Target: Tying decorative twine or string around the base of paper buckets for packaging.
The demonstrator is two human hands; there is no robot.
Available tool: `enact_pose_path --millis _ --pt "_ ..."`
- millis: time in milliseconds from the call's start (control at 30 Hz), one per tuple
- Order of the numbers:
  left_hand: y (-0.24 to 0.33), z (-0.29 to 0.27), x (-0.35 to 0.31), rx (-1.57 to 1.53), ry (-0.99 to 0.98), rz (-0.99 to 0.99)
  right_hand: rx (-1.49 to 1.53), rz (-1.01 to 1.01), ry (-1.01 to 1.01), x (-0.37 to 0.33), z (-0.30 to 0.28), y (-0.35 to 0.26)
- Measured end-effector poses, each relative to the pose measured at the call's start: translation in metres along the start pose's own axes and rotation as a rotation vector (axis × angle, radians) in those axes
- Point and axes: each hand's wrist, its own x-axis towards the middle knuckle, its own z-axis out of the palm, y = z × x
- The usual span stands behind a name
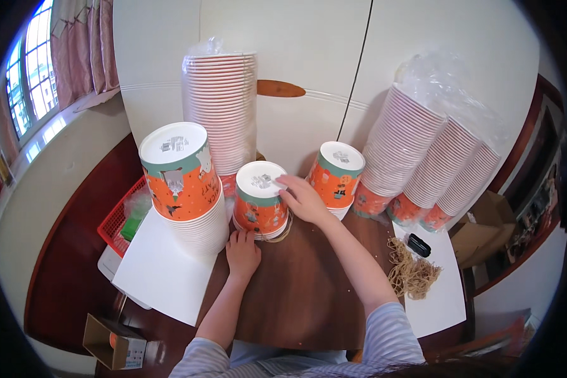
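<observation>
In the middle of the brown table, a short stack of orange paper buckets stands upside down, green band and white base uppermost. My right hand reaches over its upper right edge, fingertips on the base and the thumb side against the wall. Low at the front, my left hand has its bent fingers against the stack's white rims. A loop of twine shows beside the rims at the right. Taller on the left stands another inverted bucket stack; a smaller inverted bucket stack is behind my right hand.
A tall plastic-wrapped bucket stack stands at the back, with several wrapped stacks leaning at the right. Tan twine and a small black object lie at right. A red basket and open carton are at left.
</observation>
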Motion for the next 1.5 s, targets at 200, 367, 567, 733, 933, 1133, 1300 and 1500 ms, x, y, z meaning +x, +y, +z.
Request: enact_pose_path --millis 200,367,567,733,933,1133,1300,1500 --pt "0.003 -0.001 0.002 0.022 -0.027 -0.009 -0.189 0.057 0.043 0.007 -0.009 0.018" --pt "0.011 -0.004 0.003 -0.002 0.058 -0.005 -0.810 0.050 0.203 0.011 -0.063 0.033" --pt "0.011 0.001 0.001 -0.079 0.081 0.017 -0.926 0.299 0.048 0.000 -0.080 0.025" --pt "0.012 0.001 0.000 -0.115 0.094 0.047 -0.937 0.335 0.121 -0.005 -0.077 0.037" --pt "0.014 0.001 -0.002 -0.145 0.079 0.081 -0.804 0.386 0.102 0.003 -0.083 0.033" --pt "0.015 0.002 -0.003 -0.161 0.075 0.089 -0.683 0.473 0.151 0.009 -0.103 0.024" --pt "0.013 0.005 -0.003 -0.144 0.062 0.090 -0.674 0.409 0.106 0.014 -0.113 0.011" --pt "0.014 0.005 -0.004 -0.171 0.033 0.071 -0.648 0.413 0.110 0.023 -0.130 0.011"
